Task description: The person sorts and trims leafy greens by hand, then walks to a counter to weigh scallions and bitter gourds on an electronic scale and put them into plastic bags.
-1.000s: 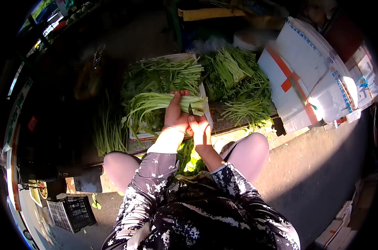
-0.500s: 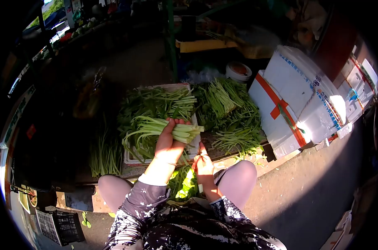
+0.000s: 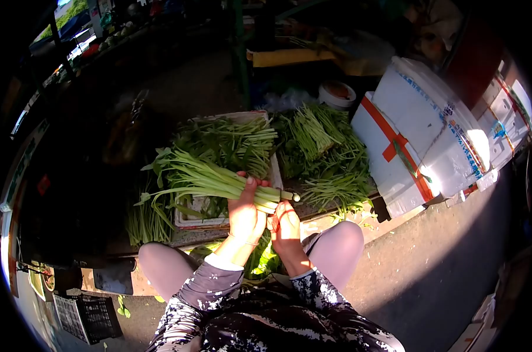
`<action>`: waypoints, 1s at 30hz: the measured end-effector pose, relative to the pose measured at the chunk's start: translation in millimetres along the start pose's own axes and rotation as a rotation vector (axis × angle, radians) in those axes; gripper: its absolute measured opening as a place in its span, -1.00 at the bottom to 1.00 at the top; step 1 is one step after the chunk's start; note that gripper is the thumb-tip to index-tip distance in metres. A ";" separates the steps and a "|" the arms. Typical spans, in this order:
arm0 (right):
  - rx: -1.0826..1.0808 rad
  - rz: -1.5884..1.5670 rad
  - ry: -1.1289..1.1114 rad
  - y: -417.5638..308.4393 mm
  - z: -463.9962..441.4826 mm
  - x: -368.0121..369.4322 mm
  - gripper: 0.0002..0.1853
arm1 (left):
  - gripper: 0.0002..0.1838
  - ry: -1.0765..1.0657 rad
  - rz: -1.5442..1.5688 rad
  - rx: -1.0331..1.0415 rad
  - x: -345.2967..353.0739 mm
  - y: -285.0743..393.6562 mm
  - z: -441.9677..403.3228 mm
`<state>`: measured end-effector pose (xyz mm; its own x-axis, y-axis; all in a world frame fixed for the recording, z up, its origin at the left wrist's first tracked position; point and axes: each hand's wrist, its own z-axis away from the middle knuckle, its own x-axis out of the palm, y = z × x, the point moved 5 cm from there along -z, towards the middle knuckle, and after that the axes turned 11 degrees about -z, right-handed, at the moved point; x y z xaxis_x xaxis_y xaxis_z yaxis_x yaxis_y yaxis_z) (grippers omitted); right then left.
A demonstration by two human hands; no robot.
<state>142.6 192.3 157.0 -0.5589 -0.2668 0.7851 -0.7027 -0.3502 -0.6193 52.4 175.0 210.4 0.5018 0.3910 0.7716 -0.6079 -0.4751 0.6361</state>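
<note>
A bunch of long green stalks (image 3: 210,179) lies across my left hand (image 3: 246,212), whose fingers wrap round it near the pale cut ends. Its leafy tops point left over the white foam tray (image 3: 276,170), which holds more greens (image 3: 242,141). My right hand (image 3: 286,224) is closed beside the cut ends, just below them. A thin dark blade shows upright against the stalks above the right fingers; its handle is hidden in that hand.
Piled greens (image 3: 318,132) lie right of the tray, beside large white foam boxes (image 3: 424,129) with red tape. Behind them stands a white tub (image 3: 337,94). Darker stalks (image 3: 148,220) are at the left. A black crate (image 3: 87,317) sits on the ground at lower left.
Since half a second ago, the right hand has come up to the cut ends. The bunch now spreads further left, with its leafy tops higher. Earlier the view also tilted upward.
</note>
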 end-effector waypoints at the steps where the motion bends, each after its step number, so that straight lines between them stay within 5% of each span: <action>1: -0.002 0.002 0.002 1.8 0.2 -1.2 -0.79 | -0.81 -0.003 0.009 -0.009 -1.3 -1.1 0.0; 4: 0.216 -0.361 0.028 22.3 3.8 -18.1 -0.86 | -0.81 0.025 -0.004 -0.040 -10.9 -7.3 0.5; 11: 0.637 -0.424 0.192 71.7 21.8 -54.2 -0.66 | -0.82 0.122 -0.093 -0.044 -58.0 -22.3 -8.2; 12: 0.772 -0.460 0.303 103.2 32.3 -86.0 -0.76 | -0.79 0.101 0.007 -0.012 -50.9 -8.2 -14.8; 14: 0.797 -0.307 0.257 115.8 51.3 -94.9 -0.77 | -0.77 0.071 0.075 0.036 -41.9 19.2 -26.6; 17: 0.716 0.384 0.361 98.5 18.1 -105.9 -0.54 | -0.77 -0.035 0.021 0.038 -39.8 42.8 -39.4; 18: 0.471 0.427 0.357 90.9 -5.0 -111.5 -0.52 | -0.77 -0.030 0.018 0.039 -44.9 45.9 -40.1; 20: 0.339 0.669 0.159 63.6 -50.7 -100.1 -0.36 | -0.80 -0.064 -0.023 -0.064 -50.7 41.8 -42.7; 22: 0.339 1.154 0.222 65.9 -90.9 -122.5 -0.29 | -0.80 -0.071 -0.073 -0.117 -61.7 38.1 -38.5; 24: 0.444 1.057 0.338 64.2 -102.7 -114.2 -0.41 | -0.80 -0.059 -0.149 -0.220 -76.3 31.5 -30.6; 26: 0.587 1.966 -0.504 127.6 -137.7 -185.4 -0.80 | -0.80 -0.069 -0.170 -0.288 -90.8 28.3 -23.0; 27: 0.413 2.229 -0.930 156.2 -151.3 -219.1 -0.86 | -0.80 -0.079 -0.193 -0.352 -98.5 25.7 -19.2; 29: 0.570 2.324 -0.695 142.1 -148.1 -212.9 -0.72 | -0.78 -0.136 -0.231 -0.383 -109.4 25.1 -12.5; 30: 0.129 2.026 -0.870 142.0 -154.3 -261.8 -0.78 | -0.78 -0.143 -0.269 -0.407 -114.1 25.7 -8.8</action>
<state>121.2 350.9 -137.8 0.0150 -0.4483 -0.8938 0.4436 0.8041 -0.3959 -25.9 125.1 138.7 0.7355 0.3318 0.5907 -0.6218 -0.0153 0.7830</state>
